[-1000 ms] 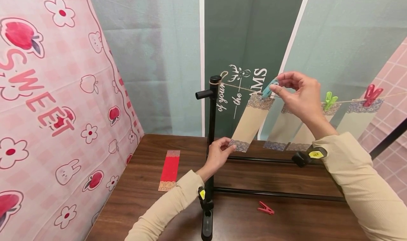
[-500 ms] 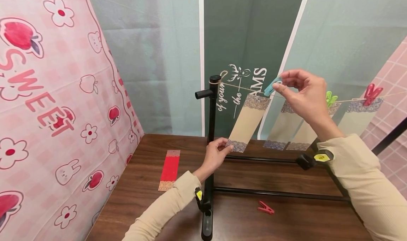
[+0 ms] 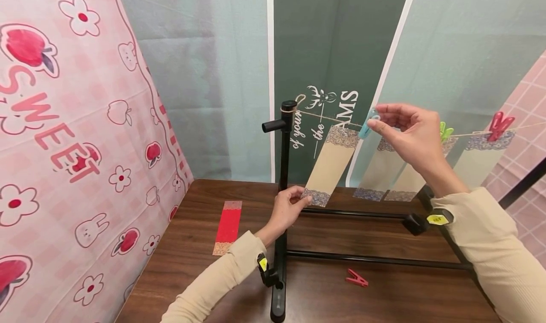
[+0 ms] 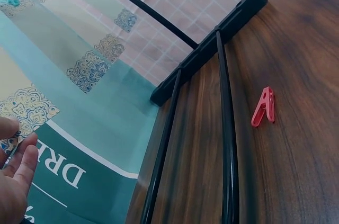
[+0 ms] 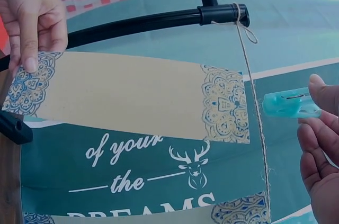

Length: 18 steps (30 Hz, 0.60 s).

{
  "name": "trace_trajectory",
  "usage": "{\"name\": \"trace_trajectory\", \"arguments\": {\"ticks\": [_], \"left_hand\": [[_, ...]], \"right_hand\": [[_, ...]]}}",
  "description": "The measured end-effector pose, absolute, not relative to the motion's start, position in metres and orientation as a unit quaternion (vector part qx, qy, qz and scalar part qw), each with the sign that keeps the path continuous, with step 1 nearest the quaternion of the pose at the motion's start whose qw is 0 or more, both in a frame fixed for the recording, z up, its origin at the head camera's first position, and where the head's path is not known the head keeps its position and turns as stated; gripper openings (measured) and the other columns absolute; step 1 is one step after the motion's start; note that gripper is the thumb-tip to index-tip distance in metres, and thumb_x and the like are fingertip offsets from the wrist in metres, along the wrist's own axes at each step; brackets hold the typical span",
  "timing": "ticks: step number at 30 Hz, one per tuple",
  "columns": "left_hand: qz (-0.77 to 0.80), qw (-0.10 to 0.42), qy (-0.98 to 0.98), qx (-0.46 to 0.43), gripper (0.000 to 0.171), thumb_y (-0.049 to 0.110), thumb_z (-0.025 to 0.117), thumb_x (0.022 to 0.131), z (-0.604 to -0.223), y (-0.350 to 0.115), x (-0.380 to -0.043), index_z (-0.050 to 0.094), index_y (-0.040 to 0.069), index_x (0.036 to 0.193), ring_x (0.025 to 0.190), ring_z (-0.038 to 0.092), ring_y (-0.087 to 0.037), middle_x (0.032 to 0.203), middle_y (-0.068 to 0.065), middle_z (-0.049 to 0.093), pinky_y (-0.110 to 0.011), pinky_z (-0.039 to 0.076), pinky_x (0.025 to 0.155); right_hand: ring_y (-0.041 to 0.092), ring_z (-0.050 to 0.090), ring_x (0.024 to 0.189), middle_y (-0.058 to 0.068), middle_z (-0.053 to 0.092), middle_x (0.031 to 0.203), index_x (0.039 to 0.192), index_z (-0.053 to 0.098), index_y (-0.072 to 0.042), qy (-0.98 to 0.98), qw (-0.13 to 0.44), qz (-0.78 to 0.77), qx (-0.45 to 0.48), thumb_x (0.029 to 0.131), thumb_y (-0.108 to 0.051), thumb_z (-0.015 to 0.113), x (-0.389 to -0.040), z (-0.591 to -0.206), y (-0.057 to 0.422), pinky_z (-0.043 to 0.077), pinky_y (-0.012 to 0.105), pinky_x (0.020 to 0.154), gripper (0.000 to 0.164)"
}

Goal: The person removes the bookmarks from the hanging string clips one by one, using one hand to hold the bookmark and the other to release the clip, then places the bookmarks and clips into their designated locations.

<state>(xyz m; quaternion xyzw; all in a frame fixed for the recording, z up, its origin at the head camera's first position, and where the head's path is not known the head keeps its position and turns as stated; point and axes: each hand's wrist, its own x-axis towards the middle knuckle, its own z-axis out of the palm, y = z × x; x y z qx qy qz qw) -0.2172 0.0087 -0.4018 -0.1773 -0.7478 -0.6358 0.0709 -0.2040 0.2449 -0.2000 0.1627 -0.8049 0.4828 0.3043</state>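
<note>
My left hand pinches the lower patterned end of a beige paper card with lace-like blue borders. The card's upper end stands free beside the twine, with no peg on it. Between thumb and fingers, my right hand pinches a light-blue clothespin. In the right wrist view this clothespin is apart from both the twine and the card. Further right, more cards hang from the twine, with a green clothespin and a red clothespin showing.
The twine is tied to the top of a black stand, whose lower bars run across the wooden table. A red card lies left of the post. Another red clothespin lies in front of the bars.
The light-blue clothespin has come off the card's upper edge and the twine, moving slightly right with my right hand. My left hand and the card have shifted slightly left.
</note>
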Motion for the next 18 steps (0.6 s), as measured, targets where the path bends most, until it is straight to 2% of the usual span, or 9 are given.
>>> {"name": "trace_trajectory", "arguments": {"ticks": [6,12,18], "left_hand": [[-0.641,0.057,-0.745,-0.176,0.009,0.009,0.071,0.089,-0.401,0.006,-0.214,0.070,0.003,0.096,0.075,0.065,-0.018,0.082,-0.002,0.067,-0.023,0.052,0.064],[-0.632,0.053,-0.753,-0.177,0.008,0.009,0.071,0.089,-0.398,0.004,-0.210,0.070,0.005,0.095,0.073,0.061,-0.008,0.082,0.001,0.067,-0.021,0.051,0.064],[-0.640,0.040,-0.747,-0.176,0.010,0.011,0.072,0.089,-0.396,0.002,-0.207,0.070,0.004,0.096,0.073,0.061,-0.010,0.084,-0.002,0.068,-0.023,0.052,0.064]], "right_hand": [[0.008,0.066,0.078,-0.006,0.071,0.087,0.110,0.072,-0.002,-0.800,0.303,0.490,0.166,0.080,-0.008,0.080,-0.199,-0.203,0.249,0.049,0.012,0.062,0.032],[0.007,0.066,0.079,-0.007,0.072,0.088,0.109,0.072,0.001,-0.794,0.309,0.498,0.165,0.078,-0.005,0.080,-0.196,-0.206,0.252,0.050,0.012,0.063,0.032],[0.008,0.066,0.074,-0.006,0.072,0.086,0.109,0.072,-0.001,-0.802,0.300,0.493,0.155,0.078,-0.006,0.082,-0.192,-0.210,0.253,0.049,0.013,0.062,0.034]]}}
